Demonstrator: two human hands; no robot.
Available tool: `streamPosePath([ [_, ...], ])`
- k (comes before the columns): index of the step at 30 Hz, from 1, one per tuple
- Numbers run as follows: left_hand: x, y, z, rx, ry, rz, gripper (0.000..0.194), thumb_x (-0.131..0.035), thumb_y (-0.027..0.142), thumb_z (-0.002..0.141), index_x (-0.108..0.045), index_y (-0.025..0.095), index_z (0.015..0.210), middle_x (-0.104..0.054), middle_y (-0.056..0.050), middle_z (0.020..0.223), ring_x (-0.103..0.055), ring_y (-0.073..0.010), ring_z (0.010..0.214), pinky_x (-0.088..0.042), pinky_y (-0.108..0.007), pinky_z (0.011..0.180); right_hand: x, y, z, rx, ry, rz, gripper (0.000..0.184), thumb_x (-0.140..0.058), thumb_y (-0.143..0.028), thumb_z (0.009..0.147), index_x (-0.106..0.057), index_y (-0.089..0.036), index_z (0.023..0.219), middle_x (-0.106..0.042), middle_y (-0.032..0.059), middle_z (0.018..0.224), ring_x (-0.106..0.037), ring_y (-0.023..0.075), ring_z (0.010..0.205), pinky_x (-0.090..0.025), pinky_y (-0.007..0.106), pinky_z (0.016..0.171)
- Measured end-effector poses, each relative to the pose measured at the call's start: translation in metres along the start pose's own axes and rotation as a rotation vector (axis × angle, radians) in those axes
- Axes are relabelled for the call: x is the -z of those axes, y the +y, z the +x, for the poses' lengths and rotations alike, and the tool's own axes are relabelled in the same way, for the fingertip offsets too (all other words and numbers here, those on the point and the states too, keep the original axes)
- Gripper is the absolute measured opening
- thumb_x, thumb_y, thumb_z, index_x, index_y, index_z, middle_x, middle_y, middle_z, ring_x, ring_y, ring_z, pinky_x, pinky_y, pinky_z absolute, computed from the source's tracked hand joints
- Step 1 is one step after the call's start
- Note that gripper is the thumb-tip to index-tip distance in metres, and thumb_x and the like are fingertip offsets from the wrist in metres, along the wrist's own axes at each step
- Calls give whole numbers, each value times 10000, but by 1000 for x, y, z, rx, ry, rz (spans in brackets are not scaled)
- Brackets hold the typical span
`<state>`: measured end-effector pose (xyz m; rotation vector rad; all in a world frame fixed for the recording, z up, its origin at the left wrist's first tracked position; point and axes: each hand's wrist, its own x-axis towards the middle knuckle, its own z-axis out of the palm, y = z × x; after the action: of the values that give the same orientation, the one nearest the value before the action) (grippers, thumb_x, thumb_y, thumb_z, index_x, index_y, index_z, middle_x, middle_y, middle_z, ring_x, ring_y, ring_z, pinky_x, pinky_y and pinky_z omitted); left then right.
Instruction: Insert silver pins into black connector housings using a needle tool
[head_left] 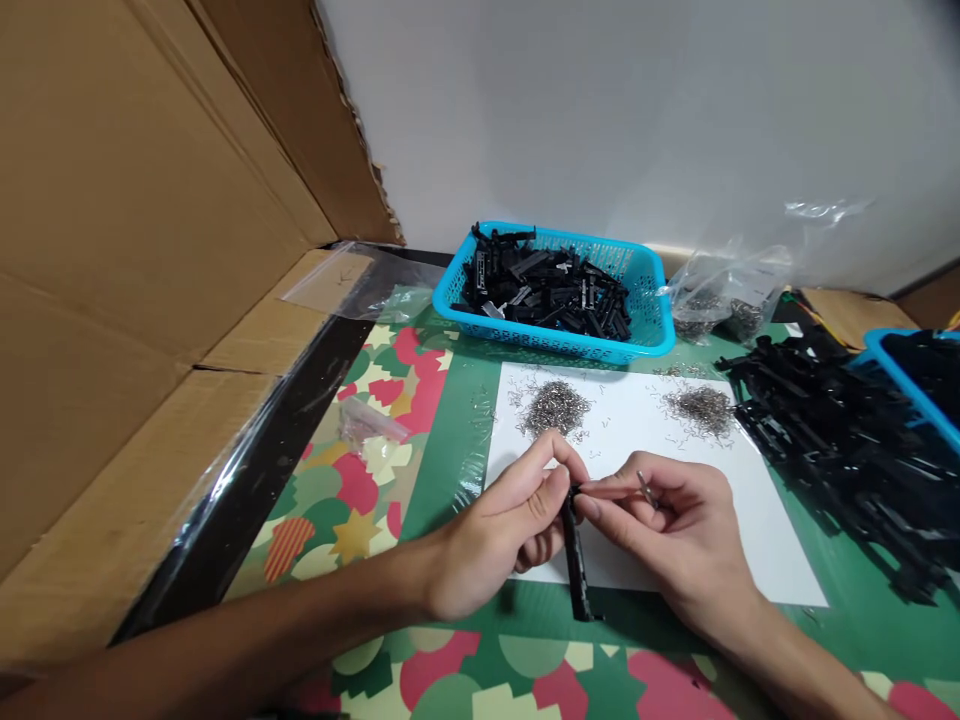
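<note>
My left hand (pixel 517 520) is closed on a long, narrow black plastic part (pixel 577 570), gripping its upper end between thumb and fingers. The part hangs downward over the white sheet, with a small foot at its lower end. Close against the left fingertips, my right hand (pixel 679 525) pinches thumb and forefinger at the top of the same part. Whatever tiny piece may be between those fingertips is hidden. A thin metal tool (pixel 646 490), its kind unclear, is tucked in the curled right fingers. Beyond the hands lie two heaps of tiny metal pieces, the left heap (pixel 556 408) and the right heap (pixel 703 408).
A blue basket (pixel 555 348) full of black plastic parts stands at the back. More long black parts (pixel 840 440) are piled at the right beside another blue basket (pixel 911 385). Clear bags (pixel 739 300) lie behind; cardboard (pixel 150 200) walls the left. White paper (pixel 780 560) covers the middle.
</note>
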<state>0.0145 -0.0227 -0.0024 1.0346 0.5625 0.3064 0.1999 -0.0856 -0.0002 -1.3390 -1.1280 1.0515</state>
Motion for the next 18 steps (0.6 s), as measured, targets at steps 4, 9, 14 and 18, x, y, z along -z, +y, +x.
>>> streamPosePath([
  [4, 0, 1, -1, 10, 0, -1, 383, -423, 626, 1122, -447, 248, 1067, -328, 104, 614, -256, -115, 527, -199, -192, 476, -2, -1, -2, 60, 31, -67, 161, -831, -276, 832, -827, -163, 718, -286, -96, 500, -261, 73, 462, -248, 216, 428],
  [9, -1, 1, -2, -20, 4, 8, 384, -424, 611, 1131, -457, 238, 1047, -386, 88, 657, -292, -111, 551, -232, -195, 490, -1, 9, -8, 220, 73, -178, 54, -813, -186, 840, -848, -197, 801, -421, -84, 441, -305, 74, 393, -281, 212, 379],
  [14, -3, 3, -2, -27, 6, 8, 388, -459, 615, 1121, -464, 235, 1043, -396, 85, 703, -307, -100, 556, -249, -189, 494, 3, 17, -11, 354, 49, -233, 138, -785, -100, 846, -847, -219, 880, -838, 44, 776, -693, 137, 517, -515, 191, 454],
  [18, -3, 3, -2, -48, 3, 4, 407, -482, 636, 1104, -456, 236, 1033, -388, 91, 692, -295, -94, 532, -236, -189, 477, 4, 12, -8, 341, 3, -242, 83, -801, -129, 847, -839, -202, 832, -834, 54, 729, -700, 145, 477, -482, 178, 394],
])
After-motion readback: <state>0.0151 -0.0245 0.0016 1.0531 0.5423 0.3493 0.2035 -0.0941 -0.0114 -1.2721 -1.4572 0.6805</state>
